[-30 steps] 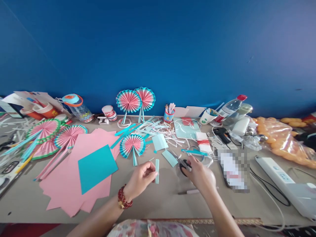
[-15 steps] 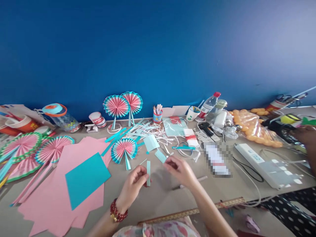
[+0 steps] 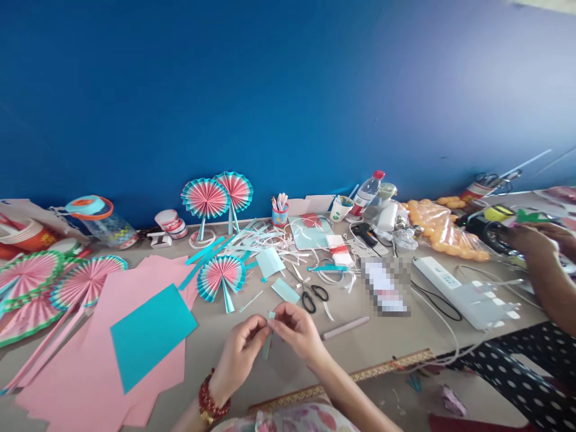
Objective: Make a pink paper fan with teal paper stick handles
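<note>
Both hands met over the near edge of the desk (image 3: pixel 373 351), low in the head view. The left hand (image 3: pixel 240 348) had its fingers curled in and pinched a paper strip (image 3: pixel 267 347) between thumb and fingertips. The right hand (image 3: pixel 297 333) closed on the same strip from the other side, near its upper end, fingertips almost touching those of the left. Neither hand was open; both were clamped on the strip (pale teal, narrow, roughly upright with a slight lean). It was held just above the desk, between the two hands, and most of its length was hidden by the fingers. A red bead bracelet (image 3: pixel 207 405) sat on the left wrist.

Black-handled scissors (image 3: pixel 310 294) lay on the desk just beyond the right hand, untouched. A pale marker (image 3: pixel 345 328) lay to the right of that hand, near but apart. Left of the hands, a teal sheet (image 3: pixel 153 335) rested on a spread of pink paper (image 3: pixel 85 372). A small folded fan (image 3: pixel 221 273) lay flat beyond the hands, and two more fans (image 3: pixel 206 198) stood upright against the blue wall.

At far right, another person's hand (image 3: pixel 528 240) held a dark object that I could not make out, well apart from the strip. A white power strip (image 3: pixel 463 288) lay between that person and the scissors.
</note>
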A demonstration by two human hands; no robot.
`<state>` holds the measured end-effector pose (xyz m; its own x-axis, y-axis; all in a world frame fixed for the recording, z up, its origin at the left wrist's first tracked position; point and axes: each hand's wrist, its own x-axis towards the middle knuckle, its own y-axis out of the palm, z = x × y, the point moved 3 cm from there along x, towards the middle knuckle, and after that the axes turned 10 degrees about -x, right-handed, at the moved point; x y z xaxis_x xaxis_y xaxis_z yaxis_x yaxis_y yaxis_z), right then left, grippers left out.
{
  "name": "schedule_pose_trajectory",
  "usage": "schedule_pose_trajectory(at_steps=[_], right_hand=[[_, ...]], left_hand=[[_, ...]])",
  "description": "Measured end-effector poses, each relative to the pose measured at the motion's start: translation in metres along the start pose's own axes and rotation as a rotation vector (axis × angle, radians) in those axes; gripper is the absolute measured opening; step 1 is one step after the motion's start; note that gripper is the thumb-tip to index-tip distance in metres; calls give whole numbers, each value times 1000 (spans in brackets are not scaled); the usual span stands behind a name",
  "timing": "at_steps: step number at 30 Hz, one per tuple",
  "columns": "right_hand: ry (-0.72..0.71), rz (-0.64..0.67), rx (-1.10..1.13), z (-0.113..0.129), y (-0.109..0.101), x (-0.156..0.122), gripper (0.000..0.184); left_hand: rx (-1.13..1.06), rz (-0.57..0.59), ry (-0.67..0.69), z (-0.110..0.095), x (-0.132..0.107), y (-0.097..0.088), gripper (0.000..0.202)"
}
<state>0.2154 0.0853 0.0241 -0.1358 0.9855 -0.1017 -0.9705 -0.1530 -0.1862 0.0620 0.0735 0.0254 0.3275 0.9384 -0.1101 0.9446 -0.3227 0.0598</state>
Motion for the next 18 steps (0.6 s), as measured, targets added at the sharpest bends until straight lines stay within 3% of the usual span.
schedule_pose_trajectory(at_steps=[5,12,15,18], right_hand=[[48,13,63,-8,2,-8,42],[-26,45,-129,-15,-5,-7,35],[-41,53,-259,-14,-24,-7,27],[-83,-70,-449,-11,-63,-6,20]], left_hand=[[24,21,-32,5,-3,2,36],[72,53,-35,12,0,1,33],[84,32,-56,11,1,-5,34],[93,11,-68,11,3,-13,32]])
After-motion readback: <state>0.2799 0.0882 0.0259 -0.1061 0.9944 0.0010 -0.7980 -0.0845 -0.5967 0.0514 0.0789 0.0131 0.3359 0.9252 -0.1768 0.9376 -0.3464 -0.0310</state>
